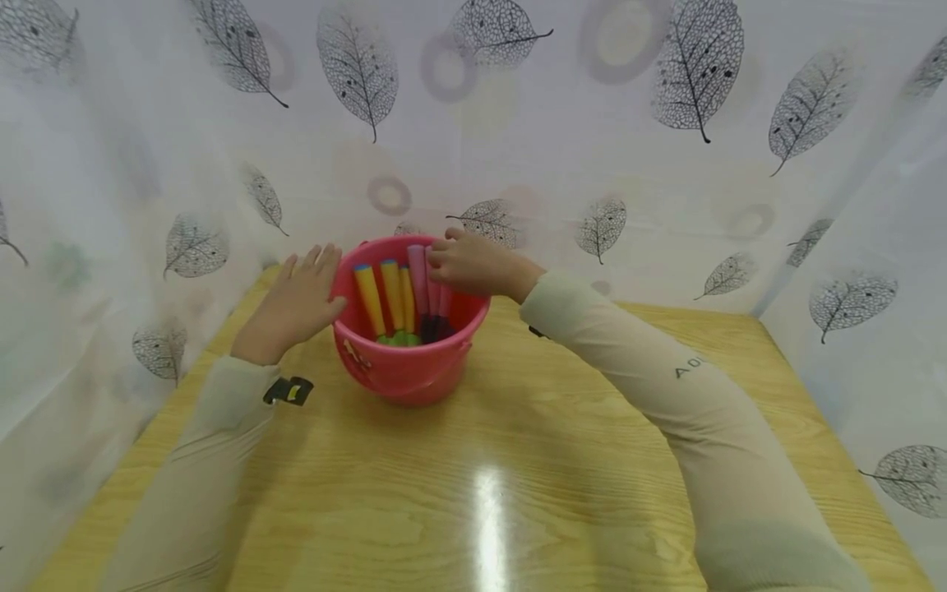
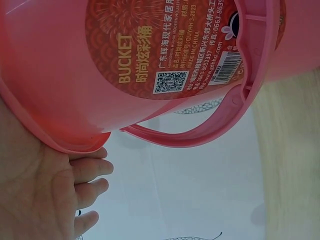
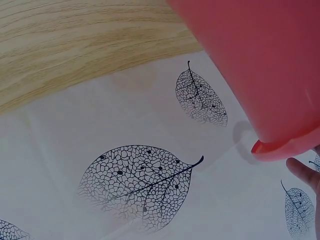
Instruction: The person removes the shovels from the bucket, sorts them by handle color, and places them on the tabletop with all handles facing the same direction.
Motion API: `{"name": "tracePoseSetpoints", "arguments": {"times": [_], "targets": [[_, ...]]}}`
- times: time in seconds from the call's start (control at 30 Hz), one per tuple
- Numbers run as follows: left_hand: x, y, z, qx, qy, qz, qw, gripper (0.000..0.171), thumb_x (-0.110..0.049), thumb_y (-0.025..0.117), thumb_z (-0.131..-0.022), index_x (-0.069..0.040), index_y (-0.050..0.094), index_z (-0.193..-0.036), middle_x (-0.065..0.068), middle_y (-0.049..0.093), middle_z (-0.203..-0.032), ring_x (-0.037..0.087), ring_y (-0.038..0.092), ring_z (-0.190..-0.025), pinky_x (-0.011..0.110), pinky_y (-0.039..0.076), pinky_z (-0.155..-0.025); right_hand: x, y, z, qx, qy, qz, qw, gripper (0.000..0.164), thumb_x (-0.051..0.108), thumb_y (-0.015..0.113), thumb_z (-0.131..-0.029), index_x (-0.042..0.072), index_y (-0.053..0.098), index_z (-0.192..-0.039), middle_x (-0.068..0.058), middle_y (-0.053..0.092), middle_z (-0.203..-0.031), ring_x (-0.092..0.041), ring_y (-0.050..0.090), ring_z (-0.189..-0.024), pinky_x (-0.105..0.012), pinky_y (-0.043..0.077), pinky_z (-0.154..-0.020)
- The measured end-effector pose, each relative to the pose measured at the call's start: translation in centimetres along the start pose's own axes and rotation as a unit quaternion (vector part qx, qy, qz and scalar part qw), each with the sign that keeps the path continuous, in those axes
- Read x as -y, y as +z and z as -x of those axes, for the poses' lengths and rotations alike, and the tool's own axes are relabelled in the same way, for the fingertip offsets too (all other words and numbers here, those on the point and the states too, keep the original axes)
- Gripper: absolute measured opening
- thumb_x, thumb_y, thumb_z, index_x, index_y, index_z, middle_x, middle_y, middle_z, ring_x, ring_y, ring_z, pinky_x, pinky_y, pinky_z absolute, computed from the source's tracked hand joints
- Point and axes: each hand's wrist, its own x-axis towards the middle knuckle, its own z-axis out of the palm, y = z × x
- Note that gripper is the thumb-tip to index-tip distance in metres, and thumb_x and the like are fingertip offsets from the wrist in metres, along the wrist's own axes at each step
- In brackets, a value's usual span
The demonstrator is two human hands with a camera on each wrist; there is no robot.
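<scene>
A pink bucket [image 1: 403, 370] stands upright on the table, its printed label [image 2: 165, 50] facing the left wrist view. Inside lean several tapered yellow handles [image 1: 390, 296] with blue ends and green lower parts. Beside them stand pink handles [image 1: 418, 279] with dark lower parts. My left hand [image 1: 292, 304] lies along the bucket's left rim, fingers stretched out and thumb over the edge. My right hand [image 1: 477, 263] is over the right part of the opening, with curled fingers at the top of a pink handle; the palm side is hidden in the head view.
The bucket's pink carrying handle [image 2: 200, 132] hangs down its side. A wooden table [image 1: 577, 460] stretches in front and to the right. White sheeting [image 1: 518, 148] with a leaf print rises behind the table and on both sides.
</scene>
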Motion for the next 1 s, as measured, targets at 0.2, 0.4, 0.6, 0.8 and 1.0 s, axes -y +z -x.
{"name": "tracePoseSetpoints", "arguments": {"times": [0.2,0.4,0.6,0.8,1.0], "targets": [[0.19,0.11,-0.11,-0.003,0.001,0.0,1.0,0.07,-0.026,0.04,-0.094,0.007,0.009,-0.148,0.026,0.009,-0.155,0.043,0.006,-0.144,0.058,0.001,-0.117,0.08,0.01,-0.19,0.007,0.003,0.006,1.0,0.022,0.015,0.066,-0.086,0.013,0.069,-0.108,-0.007,0.067,-0.109,-0.022,0.058,-0.097,-0.035,0.047,-0.086],[0.24,0.2,-0.07,-0.005,-0.001,0.004,1.0,0.07,-0.026,0.039,-0.094,0.007,0.009,-0.148,0.027,0.009,-0.155,0.043,0.005,-0.144,0.058,0.0,-0.117,0.16,0.14,-0.4,0.02,0.011,-0.001,1.0,0.017,0.016,0.062,-0.089,0.013,0.071,-0.103,-0.006,0.066,-0.108,-0.022,0.055,-0.101,-0.037,0.046,-0.089],[0.16,0.18,0.07,-0.007,-0.005,0.0,1.0,0.07,-0.026,0.04,-0.093,0.007,0.01,-0.148,0.027,0.009,-0.155,0.043,0.005,-0.144,0.058,0.0,-0.117,0.49,-0.07,-0.6,0.047,0.029,-0.016,0.998,0.017,0.015,0.059,-0.089,0.012,0.072,-0.099,-0.006,0.064,-0.111,-0.022,0.052,-0.103,-0.039,0.043,-0.09],[0.11,0.09,0.18,-0.006,-0.007,0.0,1.0,0.07,-0.026,0.039,-0.094,0.007,0.01,-0.148,0.027,0.009,-0.155,0.043,0.005,-0.144,0.058,0.0,-0.117,0.72,-0.34,-0.78,0.067,0.036,-0.008,0.997,0.017,0.013,0.057,-0.089,0.011,0.072,-0.096,-0.006,0.063,-0.111,-0.022,0.051,-0.104,-0.04,0.043,-0.092],[0.31,0.1,0.03,-0.003,-0.005,0.001,1.0,0.07,-0.027,0.039,-0.093,0.007,0.01,-0.148,0.026,0.008,-0.155,0.043,0.004,-0.144,0.058,-0.001,-0.117,0.69,-0.38,-0.9,0.075,0.035,-0.004,0.997,0.017,0.012,0.057,-0.088,0.012,0.072,-0.095,-0.005,0.067,-0.106,-0.021,0.056,-0.097,-0.038,0.044,-0.086]]}}
